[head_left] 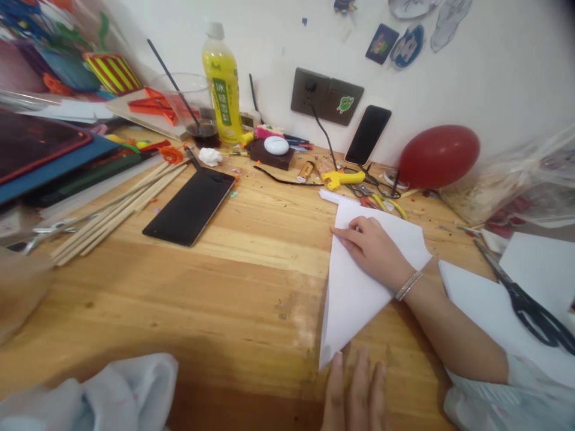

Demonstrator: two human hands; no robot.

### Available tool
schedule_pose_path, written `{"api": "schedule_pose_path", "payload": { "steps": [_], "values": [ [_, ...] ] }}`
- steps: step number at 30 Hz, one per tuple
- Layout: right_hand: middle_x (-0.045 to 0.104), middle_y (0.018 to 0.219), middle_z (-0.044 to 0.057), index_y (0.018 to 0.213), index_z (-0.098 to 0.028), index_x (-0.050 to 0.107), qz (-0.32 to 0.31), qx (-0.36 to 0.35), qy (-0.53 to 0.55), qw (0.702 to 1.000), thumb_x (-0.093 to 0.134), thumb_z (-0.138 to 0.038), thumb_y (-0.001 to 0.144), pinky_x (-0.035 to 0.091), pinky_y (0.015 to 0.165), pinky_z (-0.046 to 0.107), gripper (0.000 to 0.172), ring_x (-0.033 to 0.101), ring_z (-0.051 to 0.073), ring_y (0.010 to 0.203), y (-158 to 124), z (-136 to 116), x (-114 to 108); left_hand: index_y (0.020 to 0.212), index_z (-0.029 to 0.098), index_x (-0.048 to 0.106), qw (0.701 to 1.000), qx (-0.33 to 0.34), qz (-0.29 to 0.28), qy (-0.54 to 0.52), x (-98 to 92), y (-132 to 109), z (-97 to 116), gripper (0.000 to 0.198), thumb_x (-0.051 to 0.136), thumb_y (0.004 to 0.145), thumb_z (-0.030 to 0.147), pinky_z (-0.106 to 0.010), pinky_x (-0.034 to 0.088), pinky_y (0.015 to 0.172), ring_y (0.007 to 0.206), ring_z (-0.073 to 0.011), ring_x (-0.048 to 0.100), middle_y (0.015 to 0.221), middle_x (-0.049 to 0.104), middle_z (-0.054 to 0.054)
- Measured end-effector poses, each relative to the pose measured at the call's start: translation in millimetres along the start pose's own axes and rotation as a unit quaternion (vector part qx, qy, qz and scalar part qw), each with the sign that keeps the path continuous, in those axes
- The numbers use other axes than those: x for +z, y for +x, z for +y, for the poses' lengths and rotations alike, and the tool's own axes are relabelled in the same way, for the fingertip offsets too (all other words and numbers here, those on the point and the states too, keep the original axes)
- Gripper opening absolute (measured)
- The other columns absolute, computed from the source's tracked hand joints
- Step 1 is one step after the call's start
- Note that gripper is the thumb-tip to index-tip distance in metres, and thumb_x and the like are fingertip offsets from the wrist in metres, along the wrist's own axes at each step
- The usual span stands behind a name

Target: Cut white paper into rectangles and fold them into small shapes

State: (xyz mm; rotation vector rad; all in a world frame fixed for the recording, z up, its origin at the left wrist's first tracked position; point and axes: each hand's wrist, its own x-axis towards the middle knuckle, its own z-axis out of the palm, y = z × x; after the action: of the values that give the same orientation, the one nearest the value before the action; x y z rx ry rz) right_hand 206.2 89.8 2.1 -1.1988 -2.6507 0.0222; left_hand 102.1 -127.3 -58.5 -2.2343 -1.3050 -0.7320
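Note:
A folded sheet of white paper (359,299) lies on the wooden table, tapering to a point toward me, with a narrow strip sticking out at its far left corner. My right hand (372,245), a thin bracelet at its wrist, rests palm down on the paper. One finger stretches to the left edge; the others are slightly bent. At the bottom of the view, my left hand (354,392) shows only its extended fingers, slightly apart. One fingertip is at the paper's near corner; the rest of that hand is out of view.
A black phone (191,206) and wooden sticks (121,209) lie to the left. Behind are a yellow drink bottle (222,84), a cup (193,114), a yellow glue gun (344,178) and a red balloon (440,155). Black-handled scissors (530,305) rest on white sheets (476,299) at right.

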Motion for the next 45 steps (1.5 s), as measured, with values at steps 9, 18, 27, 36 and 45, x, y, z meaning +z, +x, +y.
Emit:
{"api": "schedule_pose_path", "payload": {
  "steps": [9,18,27,36,45],
  "values": [
    [0.053,0.089,0.01,0.114,-0.023,0.061,-0.006,0.003,0.0,1.0,0.041,-0.024,0.09,0.043,0.074,0.04,0.032,0.047,0.025,0.082,0.7,-1.4,-1.9,0.092,0.028,0.065,0.999,-0.003,-0.025,-0.027,-4.1,3.1,-2.9,0.011,0.059,0.083,0.027,-0.042,0.048,0.078,0.108,-0.0235,0.056,0.103,0.07,0.004],
    [0.052,0.09,0.008,0.115,-0.025,0.06,-0.016,0.006,0.033,0.999,0.045,-0.023,0.088,0.043,0.076,0.04,0.031,0.047,0.025,0.084,1.7,4.2,0.3,0.099,0.033,0.064,1.0,0.019,-0.005,0.013,2.3,-6.3,0.4,0.017,0.052,0.086,0.035,-0.042,0.048,0.075,0.116,-0.0243,0.049,0.113,0.065,0.006],
    [0.051,0.091,0.008,0.117,-0.024,0.058,-0.018,0.014,0.036,0.999,0.044,-0.022,0.088,0.042,0.078,0.041,0.032,0.047,0.025,0.085,0.3,3.5,-0.1,0.093,0.03,0.066,1.0,-0.01,0.008,0.004,4.5,-5.1,7.8,0.017,0.058,0.081,0.038,-0.041,0.049,0.074,0.12,-0.0277,0.046,0.116,0.064,0.004],
    [0.05,0.091,0.008,0.116,-0.022,0.06,-0.016,0.011,0.037,0.999,0.045,-0.022,0.087,0.042,0.078,0.041,0.032,0.046,0.025,0.084,0.0,3.8,-0.1,0.096,0.025,0.065,1.0,0.017,0.013,0.008,7.8,-8.2,6.6,0.022,0.06,0.079,0.039,-0.038,0.051,0.074,0.11,-0.0248,0.054,0.117,0.063,0.0],
    [0.051,0.09,0.008,0.116,-0.023,0.059,-0.014,0.006,0.037,0.999,0.044,-0.023,0.088,0.042,0.078,0.041,0.032,0.047,0.025,0.084,0.1,5.0,0.3,0.085,0.034,0.067,0.998,-0.046,0.023,-0.04,-4.5,5.2,-6.7,0.007,0.061,0.08,0.032,-0.042,0.043,0.082,0.097,-0.0197,0.056,0.098,0.066,0.011]
  ]
}}
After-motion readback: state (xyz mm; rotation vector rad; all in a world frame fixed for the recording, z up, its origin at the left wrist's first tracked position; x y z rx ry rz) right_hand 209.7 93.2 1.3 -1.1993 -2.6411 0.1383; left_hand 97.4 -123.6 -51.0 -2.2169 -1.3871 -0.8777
